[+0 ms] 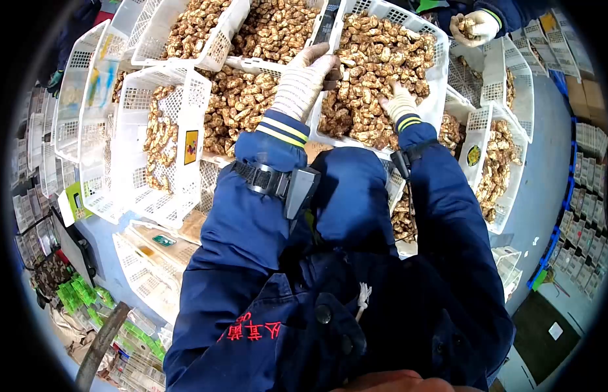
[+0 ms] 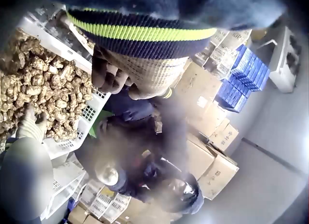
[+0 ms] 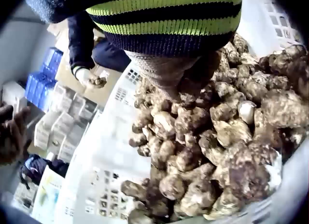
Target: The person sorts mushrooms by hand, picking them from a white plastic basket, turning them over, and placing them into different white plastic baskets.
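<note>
Though crowded — crates point(image 1: 198, 111) around hands point(image 1: 301, 85) point(image 1: 401, 104)

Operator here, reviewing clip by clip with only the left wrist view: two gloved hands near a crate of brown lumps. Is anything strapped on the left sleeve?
Observer: Yes. The head view shows a black strap with a dark device on the left sleeve.
Operator: Any markings on what stands to the left?
Observer: In the head view, a crate left of the left hand bears a yellow label.
Operator: Is anything held on the far side?
Observer: At the head view's top right, another person's gloved hand holds what looks like a brown lump.
</note>
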{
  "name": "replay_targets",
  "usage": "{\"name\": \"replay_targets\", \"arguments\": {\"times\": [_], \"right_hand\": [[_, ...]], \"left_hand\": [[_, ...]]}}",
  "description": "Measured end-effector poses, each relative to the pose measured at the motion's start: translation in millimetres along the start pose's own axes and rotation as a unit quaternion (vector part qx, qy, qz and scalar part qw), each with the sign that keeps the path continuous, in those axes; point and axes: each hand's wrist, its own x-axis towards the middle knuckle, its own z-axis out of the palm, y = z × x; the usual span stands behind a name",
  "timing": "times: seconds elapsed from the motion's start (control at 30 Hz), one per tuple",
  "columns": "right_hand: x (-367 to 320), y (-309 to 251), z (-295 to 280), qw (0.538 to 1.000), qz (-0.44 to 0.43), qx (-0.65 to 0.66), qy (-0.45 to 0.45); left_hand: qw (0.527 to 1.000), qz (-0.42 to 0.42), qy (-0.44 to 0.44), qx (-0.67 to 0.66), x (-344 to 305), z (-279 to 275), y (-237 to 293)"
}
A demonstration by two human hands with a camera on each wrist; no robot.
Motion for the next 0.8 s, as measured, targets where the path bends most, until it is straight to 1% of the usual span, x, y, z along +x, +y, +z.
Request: {"name": "replay_targets", "arguments": {"times": [0.03, 0.07, 0.13, 0.17, 0.2, 0.23, 0.27, 0.3, 0.33, 0.37, 0.4, 0.47, 0.53, 0.57, 0.6, 0.67, 0.7, 0.73, 0.8], "right_hand": [[6.2, -0.8, 2.6, 0.996, 0.034, 0.038, -0.079], [19.1, 11.7, 18.0, 0.994, 0.025, 0.046, -0.099], [-2.2, 10.1, -16.7, 0.988, 0.002, 0.069, -0.141], [3.7, 30.8, -3.1, 0.987, -0.036, 0.037, -0.15], [9.9, 42.7, 6.7, 0.981, -0.024, -0.076, -0.174], [10.2, 46.1, 7.5, 0.994, 0.008, 0.071, -0.078], [8.8, 49.6, 9.4, 0.975, 0.039, 0.217, 0.02], [3.6, 52.7, 10.3, 0.924, 0.072, 0.356, 0.118], [-3.0, 42.4, -17.6, 0.991, 0.063, 0.115, -0.012], [-10.3, 30.7, -47.0, 0.984, -0.005, -0.131, -0.121], [-1.3, 31.9, -30.9, 0.987, -0.068, -0.13, -0.069], [8.1, 5.1, -26.5, 0.99, -0.098, -0.057, -0.086], [4.2, -16.2, -8.6, 0.987, -0.076, -0.053, -0.132], [15.0, -23.0, 5.9, 0.984, 0.002, -0.041, -0.173], [10.7, -28.7, 3.4, 0.987, 0.004, -0.045, -0.153], [1.6, -35.0, -16.1, 0.983, 0.026, -0.004, -0.183], [0.6, -20.4, -7.2, 0.985, -0.017, 0.023, -0.17], [-3.0, -9.3, -4.4, 0.981, -0.003, 0.049, -0.185], [-10.2, 16.6, -7.2, 0.982, -0.065, 0.04, -0.175]], "left_hand": [[1.0, -0.001, -0.001, 0.005, 0.1, 0.2, 0.6], [1.0, -0.003, -0.001, 0.009, 0.3, 0.2, 1.1], [1.0, -0.003, -0.001, 0.012, 0.8, -1.1, 0.9], [1.0, -0.003, -0.001, 0.012, 1.2, -1.5, 0.2], [1.0, -0.002, -0.001, 0.011, 1.6, -2.3, -0.8], [1.0, 0.001, -0.007, 0.007, 1.1, -2.6, 1.2], [1.0, 0.0, -0.008, 0.012, -1.3, -1.9, 4.4], [1.0, -0.001, -0.005, 0.01, -0.8, -1.6, 2.7], [1.0, 0.0, -0.003, 0.009, 0.6, -1.1, 1.4], [1.0, 0.0, -0.003, 0.006, 0.7, -1.2, 0.8], [1.0, 0.0, -0.004, 0.005, 0.5, -1.6, 0.4], [1.0, -0.002, -0.006, 0.006, 1.3, -2.8, -1.4], [1.0, -0.005, -0.005, 0.007, 3.7, -4.9, -4.5], [1.0, -0.012, -0.001, 0.007, 4.4, -5.0, -4.3], [1.0, -0.009, -0.004, 0.0, 4.2, -4.7, -5.9], [1.0, -0.006, -0.008, -0.006, 3.7, -4.9, -4.6], [1.0, -0.012, -0.001, 0.001, 3.5, -2.9, -3.5], [1.0, -0.016, 0.006, 0.007, 3.5, -1.7, -2.6], [1.0, -0.01, 0.001, -0.001, 3.0, -3.8, -1.9]]}}
